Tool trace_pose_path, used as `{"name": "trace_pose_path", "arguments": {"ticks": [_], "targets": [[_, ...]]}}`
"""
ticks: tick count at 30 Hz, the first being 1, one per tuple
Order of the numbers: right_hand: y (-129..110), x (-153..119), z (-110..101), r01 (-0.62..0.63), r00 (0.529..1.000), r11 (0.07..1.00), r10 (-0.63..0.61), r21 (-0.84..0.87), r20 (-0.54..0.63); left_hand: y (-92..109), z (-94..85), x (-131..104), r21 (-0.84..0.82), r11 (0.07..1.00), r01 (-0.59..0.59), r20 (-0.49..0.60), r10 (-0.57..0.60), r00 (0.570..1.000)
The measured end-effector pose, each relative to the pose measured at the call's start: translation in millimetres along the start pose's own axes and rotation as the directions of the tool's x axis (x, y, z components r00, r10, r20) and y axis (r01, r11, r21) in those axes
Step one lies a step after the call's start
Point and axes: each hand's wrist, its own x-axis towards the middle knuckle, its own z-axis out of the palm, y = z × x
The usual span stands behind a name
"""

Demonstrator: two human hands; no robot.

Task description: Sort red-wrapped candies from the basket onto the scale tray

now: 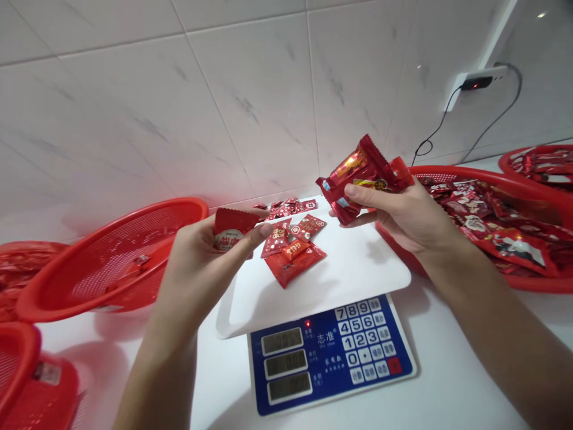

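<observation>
My left hand (201,254) is closed around a red snack packet (233,228) with a pale round label, over the left side of the scale's white tray (367,263). Up at the right, my right hand (394,209) grips several shiny red candy packets (353,173), thumb in front; its other fingers are partly hidden. Between the hands, a small pile of red packets (295,263) lies on the tray. Below it is the blue keypad panel of the digital scale (331,358), with displays too dim to read surely.
At right stands a red basket (447,173) full of packets, with another basket (514,156) behind it. Red baskets (111,224) stand at left, one nearly bare inside. More packets (293,207) lie behind the tray. A cable runs from a wall socket (461,89) on the tiled wall.
</observation>
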Motion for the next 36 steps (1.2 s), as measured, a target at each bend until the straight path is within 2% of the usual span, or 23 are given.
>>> {"name": "trace_pose_path", "arguments": {"ticks": [4,7,9,11,13,14,18,20,23,25,26,28,31,33,34,36], "targets": [[6,1,-2,0.008,0.998,0.996,-0.002,-0.092,0.066,1,1.2,2,-0.018,1.0,-0.011,0.012,0.011,1.0],[8,-1,-1,-0.062,0.982,0.99,0.084,-0.131,0.17,1,5.8,2,-0.057,0.998,-0.006,0.036,0.009,0.999],[9,-3,2,-0.12,0.947,0.986,0.15,-0.118,0.285,1,11.8,1,-0.118,0.993,0.024,0.146,-0.006,0.989],[10,-5,5,-0.164,0.896,0.98,0.197,-0.117,0.397,1,18.9,-2,-0.167,0.985,0.051,0.297,0.001,0.955],[13,-7,9,-0.193,0.86,0.971,0.236,-0.138,0.452,1,24.4,-4,-0.181,0.982,0.045,0.4,0.031,0.916],[14,-7,11,-0.203,0.854,0.968,0.25,-0.149,0.456,1,25.8,-5,-0.18,0.983,0.032,0.415,0.047,0.909],[16,-4,11,-0.19,0.859,0.966,0.25,-0.174,0.447,-3,21.8,-1,-0.119,0.993,-0.01,0.377,0.054,0.925],[14,-1,8,-0.158,0.877,0.967,0.231,-0.201,0.42,-7,17.5,3,-0.066,0.997,-0.027,0.339,0.048,0.939],[10,4,-1,-0.074,0.939,0.968,0.149,-0.241,0.309,-12,14.7,4,0.022,0.997,-0.077,0.167,0.072,0.983],[7,5,-6,-0.039,0.963,0.966,0.105,-0.256,0.247,-12,16.2,1,0.135,0.978,-0.162,0.016,0.161,0.987],[6,5,-7,-0.044,0.967,0.965,0.106,-0.259,0.232,-12,17.6,-1,0.211,0.953,-0.219,-0.026,0.229,0.973],[5,4,-7,-0.096,0.953,0.96,0.165,-0.264,0.254,-10,21.1,-5,0.365,0.859,-0.36,-0.035,0.399,0.917],[5,0,-1,-0.167,0.896,0.935,0.277,-0.314,0.347,-10,25.3,-9,0.487,0.684,-0.543,0.042,0.603,0.796],[5,-2,2,-0.156,0.879,0.92,0.295,-0.359,0.375,-11,26.6,-8,0.517,0.602,-0.609,0.089,0.67,0.737],[5,-3,3,-0.138,0.885,0.918,0.283,-0.371,0.37,-12,26.7,-8,0.524,0.58,-0.624,0.109,0.681,0.724],[4,-3,1,-0.1,0.908,0.919,0.24,-0.381,0.343,-13,25.4,-6,0.541,0.565,-0.623,0.148,0.665,0.732]]}}
